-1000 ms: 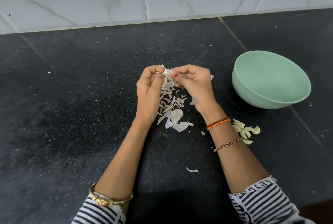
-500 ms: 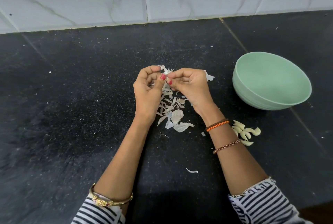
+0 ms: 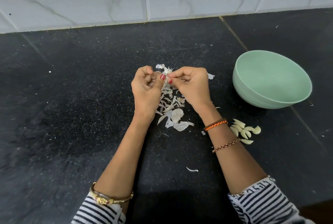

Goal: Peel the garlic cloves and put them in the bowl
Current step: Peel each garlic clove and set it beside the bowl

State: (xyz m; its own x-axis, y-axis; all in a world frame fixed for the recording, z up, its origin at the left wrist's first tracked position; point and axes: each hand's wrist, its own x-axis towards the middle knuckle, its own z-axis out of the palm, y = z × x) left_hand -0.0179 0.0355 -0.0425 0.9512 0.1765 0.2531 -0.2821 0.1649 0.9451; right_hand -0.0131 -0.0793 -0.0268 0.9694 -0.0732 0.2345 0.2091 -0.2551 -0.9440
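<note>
text: none readable | labels: none | brands: none | numbers: none

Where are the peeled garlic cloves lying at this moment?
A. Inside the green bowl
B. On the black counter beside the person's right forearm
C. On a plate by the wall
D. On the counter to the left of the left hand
B: the peeled cloves lie in a small heap on the black counter next to the right forearm, in front of the green bowl, whose visible inside shows no cloves.
</note>
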